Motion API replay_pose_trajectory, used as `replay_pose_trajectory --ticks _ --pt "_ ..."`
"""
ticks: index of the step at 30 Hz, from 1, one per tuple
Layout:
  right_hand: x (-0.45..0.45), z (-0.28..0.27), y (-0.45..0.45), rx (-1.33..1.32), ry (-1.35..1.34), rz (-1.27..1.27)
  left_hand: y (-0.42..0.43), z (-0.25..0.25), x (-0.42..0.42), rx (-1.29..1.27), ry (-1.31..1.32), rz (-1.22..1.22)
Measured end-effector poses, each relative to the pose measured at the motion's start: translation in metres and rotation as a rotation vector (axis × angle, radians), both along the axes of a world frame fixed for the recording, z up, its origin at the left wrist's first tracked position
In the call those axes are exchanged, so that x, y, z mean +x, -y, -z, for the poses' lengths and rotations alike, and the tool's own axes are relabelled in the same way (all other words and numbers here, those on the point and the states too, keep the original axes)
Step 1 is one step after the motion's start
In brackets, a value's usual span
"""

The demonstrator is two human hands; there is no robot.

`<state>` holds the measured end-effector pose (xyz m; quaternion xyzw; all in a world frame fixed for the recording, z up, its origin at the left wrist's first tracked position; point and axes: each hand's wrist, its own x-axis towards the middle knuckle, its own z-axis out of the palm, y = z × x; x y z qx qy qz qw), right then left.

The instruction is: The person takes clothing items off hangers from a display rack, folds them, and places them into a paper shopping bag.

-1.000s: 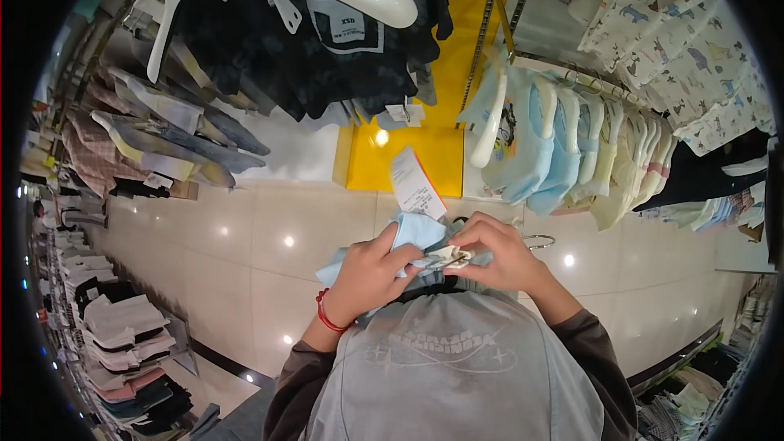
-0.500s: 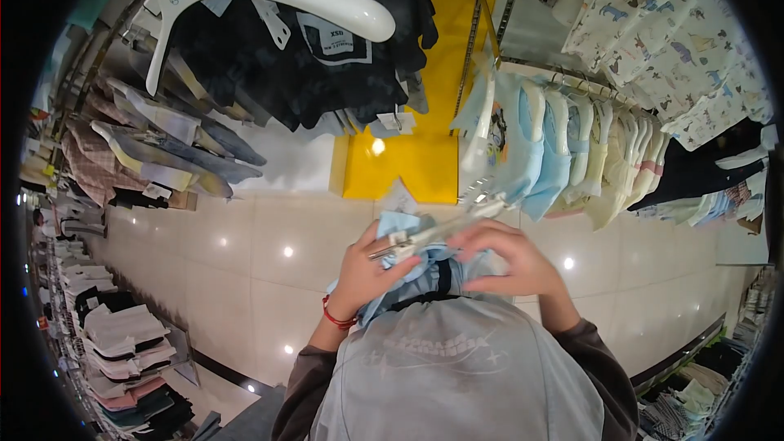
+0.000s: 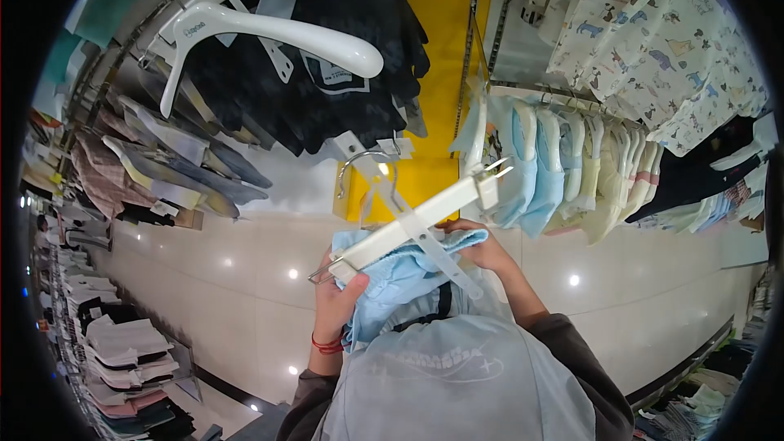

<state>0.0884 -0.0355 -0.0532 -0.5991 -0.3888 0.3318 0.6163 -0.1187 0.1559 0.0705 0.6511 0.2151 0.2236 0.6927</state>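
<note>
Before my chest is a white clip hanger (image 3: 416,224), slanting up to the right, with a metal hook and a clear strip across its middle. Light blue shorts or trousers (image 3: 396,273) with a gathered waistband lie behind and below the bar; their exact cut is hidden. My left hand (image 3: 335,302), a red cord on its wrist, is closed on the garment by the hanger's lower left clip, thumb in front. At the right end of the waistband, my right hand (image 3: 487,249) grips the cloth, most fingers behind it. The right clip stands above that hand, apart from the cloth.
A large white hanger (image 3: 278,37) and black T-shirts (image 3: 327,106) hang at upper left. Blue and yellow children's clothes (image 3: 547,163) hang on a rail to the right. Folded garments (image 3: 126,335) are stacked at lower left. A yellow display block (image 3: 425,180) stands ahead on the tiled floor.
The clip hanger, blurred before, is now higher and clearer, its hook pointing up. My right hand has moved from the hanger to the waistband, which is now spread wider.
</note>
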Motion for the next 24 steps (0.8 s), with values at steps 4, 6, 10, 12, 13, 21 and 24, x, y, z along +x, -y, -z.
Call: replay_pose_trajectory --ticks 4,6,10,12,13,21,24 --pt "0.001 -0.041 0.013 0.046 -0.316 0.231 -0.003 0.013 -0.015 0.032 -0.068 -0.06" --pt "0.003 -0.07 0.013 0.158 -0.419 0.185 0.003 0.022 -0.027 0.004 -0.072 -0.06" --pt "-0.001 -0.081 0.002 0.194 -0.329 0.206 0.017 0.039 -0.036 -0.015 -0.054 -0.027" --pt "-0.006 -0.086 -0.001 0.162 -0.308 0.214 0.023 0.04 -0.034 0.026 -0.083 0.036" --pt "-0.009 -0.096 -0.001 0.127 -0.323 0.229 0.025 0.039 -0.033 0.047 -0.098 0.066" --pt "-0.013 -0.105 0.005 0.31 -0.568 0.218 0.01 0.01 -0.027 0.476 -0.033 0.651" --pt "-0.015 -0.131 0.001 0.326 -0.559 0.097 -0.014 0.018 -0.013 0.233 -0.138 0.509"
